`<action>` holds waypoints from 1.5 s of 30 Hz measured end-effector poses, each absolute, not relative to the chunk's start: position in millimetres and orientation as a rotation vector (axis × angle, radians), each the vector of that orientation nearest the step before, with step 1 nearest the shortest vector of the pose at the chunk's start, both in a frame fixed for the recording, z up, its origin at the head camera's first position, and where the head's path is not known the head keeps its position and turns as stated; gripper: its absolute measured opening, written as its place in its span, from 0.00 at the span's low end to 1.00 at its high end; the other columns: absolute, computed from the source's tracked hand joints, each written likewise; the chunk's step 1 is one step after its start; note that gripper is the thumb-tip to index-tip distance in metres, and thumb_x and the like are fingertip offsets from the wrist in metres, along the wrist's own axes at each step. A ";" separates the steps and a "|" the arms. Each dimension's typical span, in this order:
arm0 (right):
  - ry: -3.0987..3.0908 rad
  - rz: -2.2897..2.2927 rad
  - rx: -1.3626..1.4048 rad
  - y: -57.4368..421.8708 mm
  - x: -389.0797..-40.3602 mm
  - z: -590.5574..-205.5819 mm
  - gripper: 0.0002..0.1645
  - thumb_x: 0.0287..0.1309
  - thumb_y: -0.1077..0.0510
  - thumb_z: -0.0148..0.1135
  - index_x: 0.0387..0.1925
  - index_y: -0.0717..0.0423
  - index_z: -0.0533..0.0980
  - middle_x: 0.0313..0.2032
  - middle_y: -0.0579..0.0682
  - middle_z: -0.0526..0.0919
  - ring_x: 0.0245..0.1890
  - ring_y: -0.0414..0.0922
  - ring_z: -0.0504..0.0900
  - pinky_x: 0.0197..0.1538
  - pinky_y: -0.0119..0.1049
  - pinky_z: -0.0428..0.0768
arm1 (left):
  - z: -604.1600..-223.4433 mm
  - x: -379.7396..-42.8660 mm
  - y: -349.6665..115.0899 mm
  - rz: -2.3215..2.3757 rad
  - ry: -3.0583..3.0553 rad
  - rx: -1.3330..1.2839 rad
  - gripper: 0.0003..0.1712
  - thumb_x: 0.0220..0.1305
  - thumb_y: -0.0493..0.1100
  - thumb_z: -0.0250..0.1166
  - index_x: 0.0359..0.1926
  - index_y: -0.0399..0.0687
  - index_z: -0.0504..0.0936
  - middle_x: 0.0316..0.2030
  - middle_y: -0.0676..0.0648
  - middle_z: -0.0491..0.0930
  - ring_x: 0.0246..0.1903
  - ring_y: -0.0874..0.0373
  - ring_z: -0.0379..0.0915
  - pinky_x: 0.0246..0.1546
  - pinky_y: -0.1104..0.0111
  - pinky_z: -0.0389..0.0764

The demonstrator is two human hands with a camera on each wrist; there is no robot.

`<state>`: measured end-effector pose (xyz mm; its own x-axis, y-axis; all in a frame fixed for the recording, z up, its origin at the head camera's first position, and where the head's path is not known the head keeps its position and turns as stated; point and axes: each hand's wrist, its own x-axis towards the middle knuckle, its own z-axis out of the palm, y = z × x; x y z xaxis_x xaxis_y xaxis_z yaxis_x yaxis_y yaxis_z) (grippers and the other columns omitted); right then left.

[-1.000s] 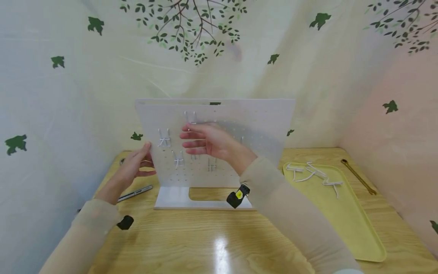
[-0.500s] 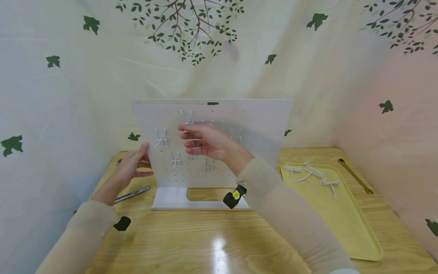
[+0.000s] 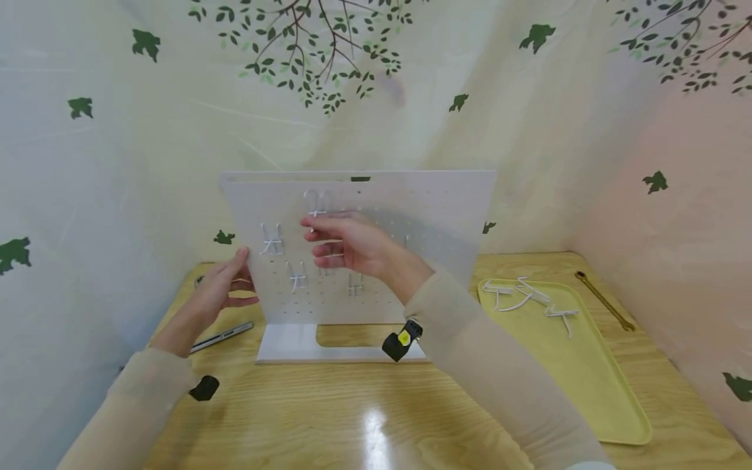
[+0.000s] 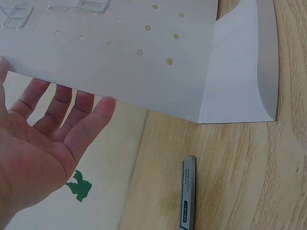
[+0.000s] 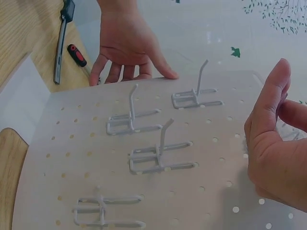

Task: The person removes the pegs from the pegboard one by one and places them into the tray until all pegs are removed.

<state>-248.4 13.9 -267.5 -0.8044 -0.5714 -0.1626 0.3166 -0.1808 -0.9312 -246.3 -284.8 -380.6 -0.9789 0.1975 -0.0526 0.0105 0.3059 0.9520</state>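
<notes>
A white pegboard (image 3: 435,202) stands upright on its white base (image 3: 282,343). At its left edge my left hand (image 3: 214,287) holds on, the thumb by the front face and fingertips at the edge in the left wrist view. My right hand (image 3: 358,245) is at the upper part of the board, thumb and forefinger pinching a white wire pegboard hook (image 3: 317,212); its lower part is hidden by the fingers. Several similar hooks hang on the board, among them a left hook (image 5: 196,98), a middle hook (image 5: 160,158) and a lower hook (image 5: 103,211).
A yellow tray (image 3: 587,391) on the right carries several loose white hooks (image 3: 531,294). Beyond it lies a wrench (image 3: 605,300). Left of the base is a grey utility knife (image 4: 188,191), and a red-and-black screwdriver (image 5: 76,55) shows behind the board's edge.
The head view has shifted slightly, moving the scene left. My right fingers keep to the top hook with only small movement, and my left hand stays on the board's edge.
</notes>
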 end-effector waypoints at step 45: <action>2.284 -1.888 -0.591 162.4 -199.6 -248.6 0.26 0.71 0.51 0.63 0.61 0.65 0.75 0.44 0.62 0.83 0.31 0.50 0.83 0.39 0.44 0.88 | -385.5 -248.8 -286.0 1.718 2.435 0.250 0.45 0.74 0.73 0.40 0.59 0.34 0.71 0.53 0.33 0.75 0.48 0.47 0.80 0.48 0.54 0.85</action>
